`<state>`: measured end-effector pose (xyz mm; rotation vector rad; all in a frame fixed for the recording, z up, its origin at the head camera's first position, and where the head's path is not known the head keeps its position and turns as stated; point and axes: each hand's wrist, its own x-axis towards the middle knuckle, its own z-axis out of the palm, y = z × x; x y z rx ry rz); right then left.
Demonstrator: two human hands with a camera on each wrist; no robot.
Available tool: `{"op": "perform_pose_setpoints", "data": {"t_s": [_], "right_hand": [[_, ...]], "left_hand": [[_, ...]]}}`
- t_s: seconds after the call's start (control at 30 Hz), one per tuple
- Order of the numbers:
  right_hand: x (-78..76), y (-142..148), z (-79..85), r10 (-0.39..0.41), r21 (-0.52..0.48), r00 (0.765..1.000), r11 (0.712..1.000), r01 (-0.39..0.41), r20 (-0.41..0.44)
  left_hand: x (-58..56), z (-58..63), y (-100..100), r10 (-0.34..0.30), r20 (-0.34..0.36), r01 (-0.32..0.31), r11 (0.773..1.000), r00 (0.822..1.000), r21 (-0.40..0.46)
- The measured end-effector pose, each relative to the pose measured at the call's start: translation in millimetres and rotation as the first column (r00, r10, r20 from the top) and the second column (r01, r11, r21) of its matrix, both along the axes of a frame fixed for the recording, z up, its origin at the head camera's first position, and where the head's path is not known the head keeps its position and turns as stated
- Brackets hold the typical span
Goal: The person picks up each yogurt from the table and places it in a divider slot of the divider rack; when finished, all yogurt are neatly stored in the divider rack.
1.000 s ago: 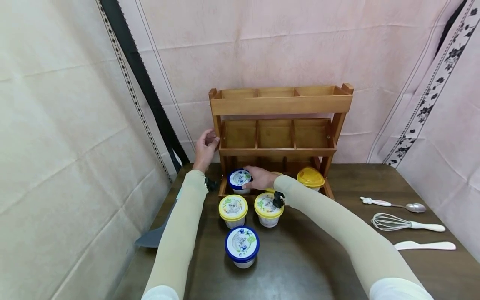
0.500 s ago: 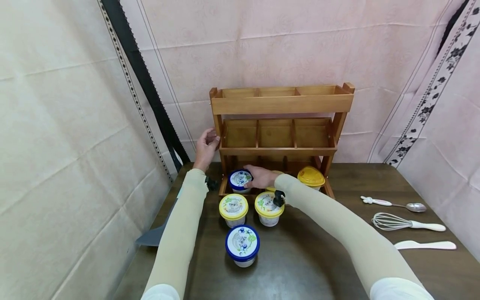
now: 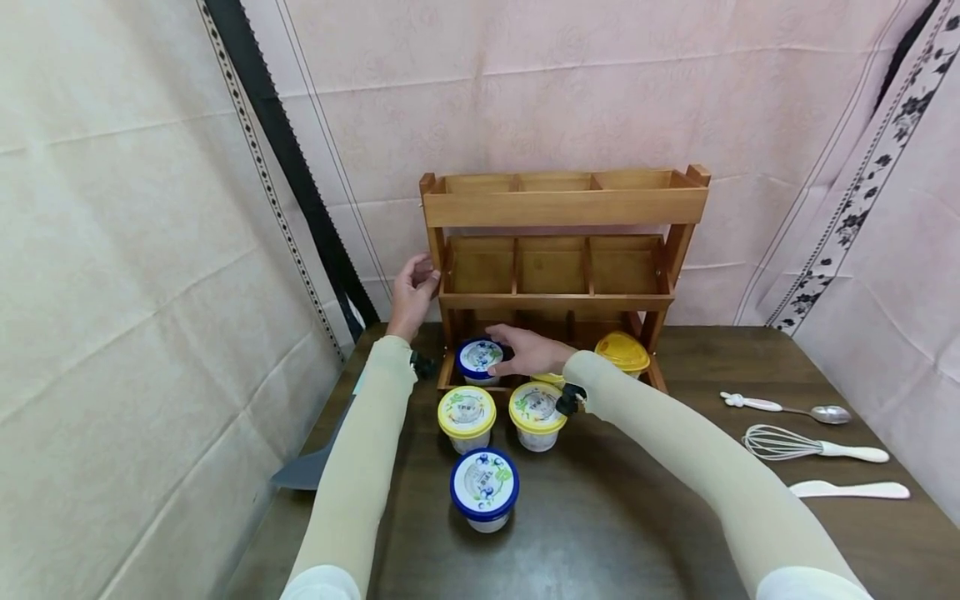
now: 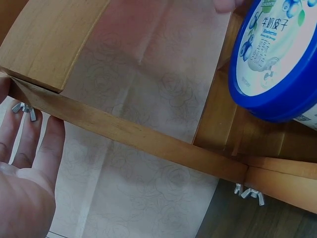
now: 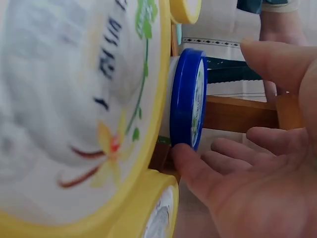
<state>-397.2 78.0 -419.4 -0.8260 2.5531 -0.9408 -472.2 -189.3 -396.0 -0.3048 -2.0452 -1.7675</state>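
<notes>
My left hand [image 3: 412, 293] touches the left side post of a wooden three-tier rack [image 3: 555, 303], fingers fairly straight, fingertips at the post by a wing nut [image 4: 25, 110]. My right hand [image 3: 531, 352] is beside a blue-lidded tub [image 3: 480, 358] in the bottom tier's left compartment. Its fingers are spread, one fingertip at the lid's edge and the thumb apart from it [image 5: 267, 59]. Partly hidden by the right hand and arm is a yellow-lidded tub [image 3: 549, 379] in the same tier. A domed yellow-lidded tub [image 3: 622, 352] stands at that tier's right.
In front of the rack stand two yellow-lidded tubs [image 3: 467, 414] and a blue-lidded tub [image 3: 484, 487]. A spoon [image 3: 787, 408], a whisk [image 3: 813, 446] and a white spreader [image 3: 851, 490] lie at the right. A grey-blue object [image 3: 302, 472] lies by the left sleeve.
My right hand has loosened from the blue-lidded tub and drawn slightly right, its thumb and fingers apart. The tub stays in place, and the left hand has not visibly moved.
</notes>
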Motion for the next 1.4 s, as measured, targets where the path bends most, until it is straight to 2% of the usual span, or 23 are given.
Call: {"op": "perform_pose_setpoints", "data": {"t_s": [0.33,0.5,0.73,0.87,0.97,1.2,1.4], "right_hand": [[25.9,21,-1.2,-0.027,-0.101,0.996,0.995,0.018,-0.089],[43.6,40,-5.6,-0.059,-0.186,0.993,0.982,0.039,-0.102],[63.2,67,-12.0,-0.101,-0.248,0.991,0.966,0.076,-0.092],[72.0,80,-18.0,-0.102,-0.294,0.988,0.954,0.063,-0.119],[78.3,88,-21.9,-0.122,-0.311,0.98,0.948,0.069,-0.155],[94.1,103,-34.3,-0.182,-0.321,0.974,0.938,0.132,-0.134],[103.2,112,-49.5,-0.233,-0.319,0.96,0.932,0.174,-0.156]], "left_hand": [[-1.7,-1.0,-1,-0.003,-0.019,0.003,1.0,1.0,-0.01],[-0.4,-1.6,1,-0.001,-0.019,0.001,1.0,1.0,-0.001],[-1.7,-0.8,2,-0.002,-0.023,0.003,1.0,1.0,0.014],[-0.5,-0.8,2,0.002,-0.008,-0.002,1.0,1.0,0.016],[0.2,-0.7,1,0.0,-0.006,0.0,1.0,1.0,0.013],[0.8,-0.1,2,0.0,0.006,0.0,1.0,1.0,0.02],[0.0,-1.5,2,0.006,0.001,-0.006,1.0,1.0,0.018]]}}
